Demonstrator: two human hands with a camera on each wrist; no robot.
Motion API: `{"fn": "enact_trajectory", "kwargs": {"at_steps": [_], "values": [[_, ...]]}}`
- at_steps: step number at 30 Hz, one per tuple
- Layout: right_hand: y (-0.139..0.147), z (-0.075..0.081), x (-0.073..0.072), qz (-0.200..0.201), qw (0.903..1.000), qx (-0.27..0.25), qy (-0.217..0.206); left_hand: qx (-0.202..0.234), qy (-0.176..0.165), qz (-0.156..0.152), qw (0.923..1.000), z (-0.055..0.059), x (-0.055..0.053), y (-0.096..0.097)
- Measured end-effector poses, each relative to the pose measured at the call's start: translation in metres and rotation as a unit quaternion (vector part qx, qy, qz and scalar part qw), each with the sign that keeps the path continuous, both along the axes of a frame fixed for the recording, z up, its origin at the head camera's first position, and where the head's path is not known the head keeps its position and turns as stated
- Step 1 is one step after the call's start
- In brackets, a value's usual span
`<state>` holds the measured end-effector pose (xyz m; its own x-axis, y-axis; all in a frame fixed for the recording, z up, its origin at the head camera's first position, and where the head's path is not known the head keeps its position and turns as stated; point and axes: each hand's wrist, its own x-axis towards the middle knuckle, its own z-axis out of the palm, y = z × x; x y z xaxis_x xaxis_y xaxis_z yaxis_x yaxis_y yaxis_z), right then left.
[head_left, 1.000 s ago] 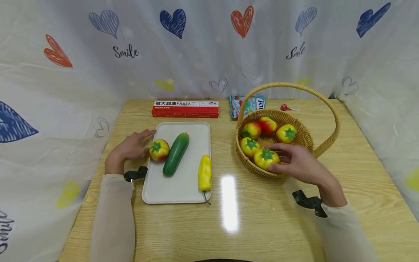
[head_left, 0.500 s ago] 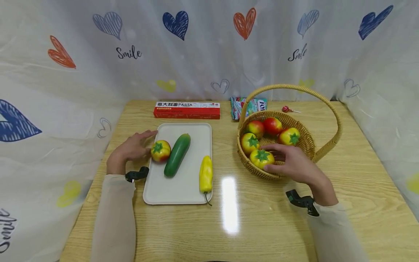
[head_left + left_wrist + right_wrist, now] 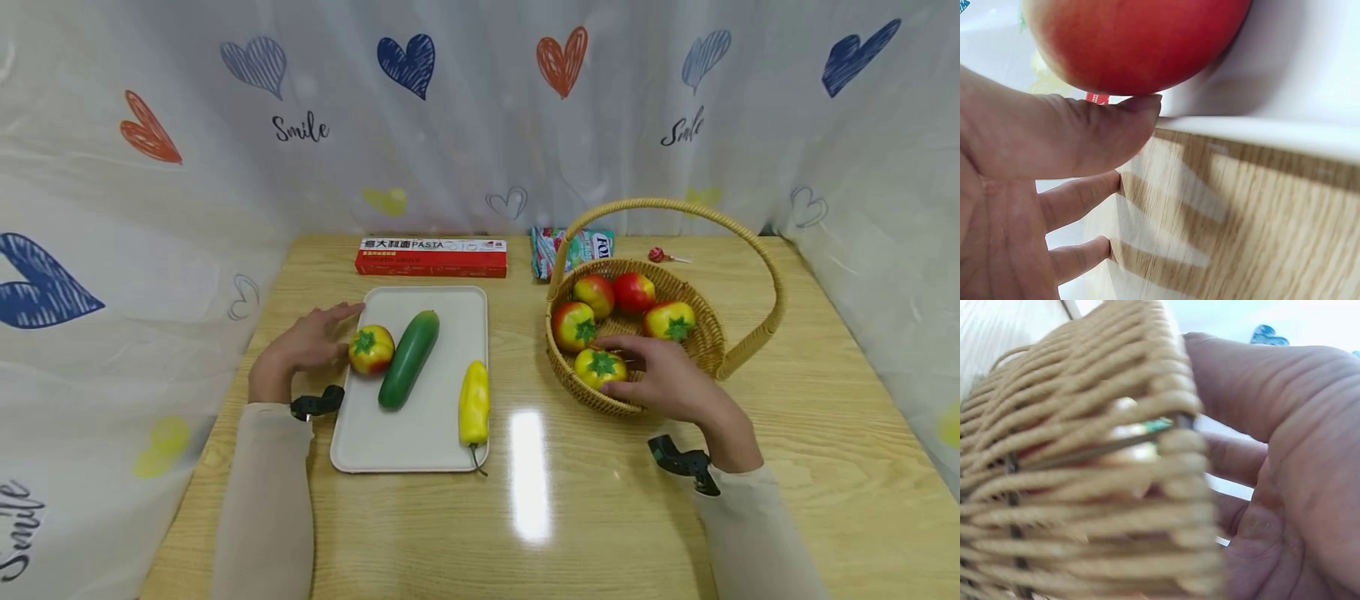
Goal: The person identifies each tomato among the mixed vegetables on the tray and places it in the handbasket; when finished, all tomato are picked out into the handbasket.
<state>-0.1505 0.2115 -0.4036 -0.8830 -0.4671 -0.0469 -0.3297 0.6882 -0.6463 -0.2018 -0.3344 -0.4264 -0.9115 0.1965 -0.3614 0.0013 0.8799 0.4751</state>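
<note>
My left hand (image 3: pixel 307 340) rests at the left edge of a white tray (image 3: pixel 408 442), fingers spread on the table. Its thumb meets a yellow-red fruit with a green leafy top (image 3: pixel 371 350); in the left wrist view the thumb tip is right at that fruit's red side (image 3: pixel 1135 44). A cucumber (image 3: pixel 408 362) lies beside it, and a yellow pepper (image 3: pixel 473 404) along the tray's right edge. My right hand (image 3: pixel 671 383) reaches into a wicker basket (image 3: pixel 564 373), thumb and fingers curved round a similar fruit (image 3: pixel 597 371). In the right wrist view, the basket's weave (image 3: pixel 1085 425) hides the fingertips.
Several more yellow-red fruits (image 3: pixel 633 292) sit in the basket, under its tall arched handle (image 3: pixel 678 211). Behind stand a red-and-white pasta box (image 3: pixel 431 257), a candy bag (image 3: pixel 581 248) and a lollipop (image 3: pixel 657 255). A heart-printed curtain (image 3: pixel 465 125) surrounds the table.
My right hand has shifted slightly left and lower into the basket with its fruit. The neighbouring fruits have rolled a little, showing more red. The left hand keeps its place at the tray.
</note>
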Motion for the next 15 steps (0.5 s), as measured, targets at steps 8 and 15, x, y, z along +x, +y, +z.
{"fn": "enact_trajectory", "kwargs": {"at_steps": [8, 15], "values": [[0.008, 0.014, 0.01, -0.026, 0.9994, -0.007, 0.021, -0.004, 0.001, 0.001, 1.0, -0.003, -0.001, 0.001], [0.0, 0.026, 0.013, -0.015, 0.997, -0.041, 0.064, -0.003, -0.003, 0.005, 1.0, -0.002, 0.0, 0.002]]}}
